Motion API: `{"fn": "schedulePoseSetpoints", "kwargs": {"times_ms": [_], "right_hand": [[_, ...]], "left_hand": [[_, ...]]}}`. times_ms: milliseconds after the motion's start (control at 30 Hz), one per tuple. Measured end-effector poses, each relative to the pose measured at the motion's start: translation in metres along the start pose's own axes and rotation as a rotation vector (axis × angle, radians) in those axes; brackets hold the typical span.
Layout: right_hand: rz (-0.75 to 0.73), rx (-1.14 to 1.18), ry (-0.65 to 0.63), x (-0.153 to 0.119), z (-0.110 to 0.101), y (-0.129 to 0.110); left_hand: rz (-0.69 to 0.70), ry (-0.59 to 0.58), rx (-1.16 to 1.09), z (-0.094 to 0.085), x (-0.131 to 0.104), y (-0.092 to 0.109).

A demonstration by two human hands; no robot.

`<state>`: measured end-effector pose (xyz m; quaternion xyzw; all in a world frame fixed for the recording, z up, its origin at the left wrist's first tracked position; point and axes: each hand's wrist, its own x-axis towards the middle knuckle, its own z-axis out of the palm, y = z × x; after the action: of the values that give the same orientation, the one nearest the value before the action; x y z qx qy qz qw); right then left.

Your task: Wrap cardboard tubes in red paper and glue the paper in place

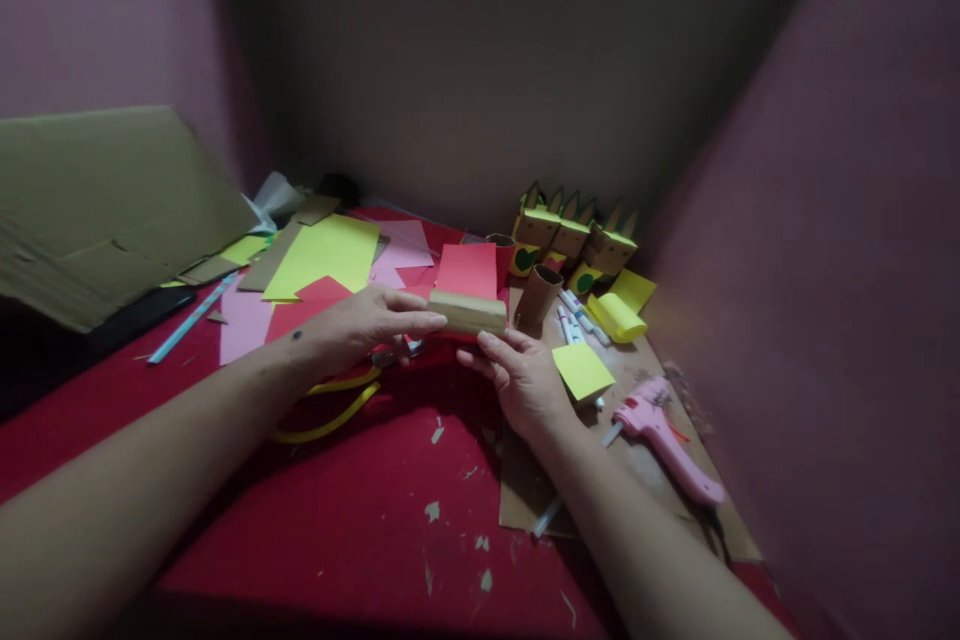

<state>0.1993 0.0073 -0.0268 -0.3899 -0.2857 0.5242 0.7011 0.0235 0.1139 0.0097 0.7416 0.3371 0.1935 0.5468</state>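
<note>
Between my two hands is a tan cardboard piece (466,311), held level above the red table and creased along its length. My left hand (375,320) pinches its left end, thumb along the near side. At the right end, the fingers of my right hand (521,375) close on its lower edge. Just behind it lies a red paper sheet (469,267). A brown cardboard tube (539,296) stands upright to the right. Under my left wrist, yellow-handled scissors (337,410) rest on the table, their blades partly hidden by my hand.
A pink glue gun (667,440) lies on a cardboard sheet (529,490) at right, near markers (571,325) and yellow paper (583,372). Decorated cardboard figures (574,235) stand behind. Coloured papers (322,255) and a large cardboard flap (112,210) occupy the left. Scraps dot the red table (360,540).
</note>
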Motion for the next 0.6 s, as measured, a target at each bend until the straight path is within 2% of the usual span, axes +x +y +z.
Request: {"fn": "schedulePoseSetpoints", "kwargs": {"times_ms": [67,233,367,433,533,600], "right_hand": [[0.009,-0.004,-0.007,0.000,0.000,0.000],[0.036,0.031,-0.027,0.001,0.000,0.001],[0.040,0.060,-0.034,0.001,0.002,0.001],[0.037,0.072,-0.030,0.001,0.003,0.001],[0.024,0.079,-0.027,0.002,0.002,0.000],[0.016,0.076,-0.027,0.002,0.002,0.000]], "left_hand": [[0.014,0.077,0.022,0.004,-0.003,0.004],[0.162,0.284,0.131,0.010,-0.013,0.010],[0.151,0.381,0.084,0.013,-0.020,0.008],[0.114,0.373,0.012,0.014,-0.021,0.005],[0.032,0.265,-0.103,0.014,-0.019,0.002],[0.033,0.214,-0.105,0.013,-0.017,0.002]]}}
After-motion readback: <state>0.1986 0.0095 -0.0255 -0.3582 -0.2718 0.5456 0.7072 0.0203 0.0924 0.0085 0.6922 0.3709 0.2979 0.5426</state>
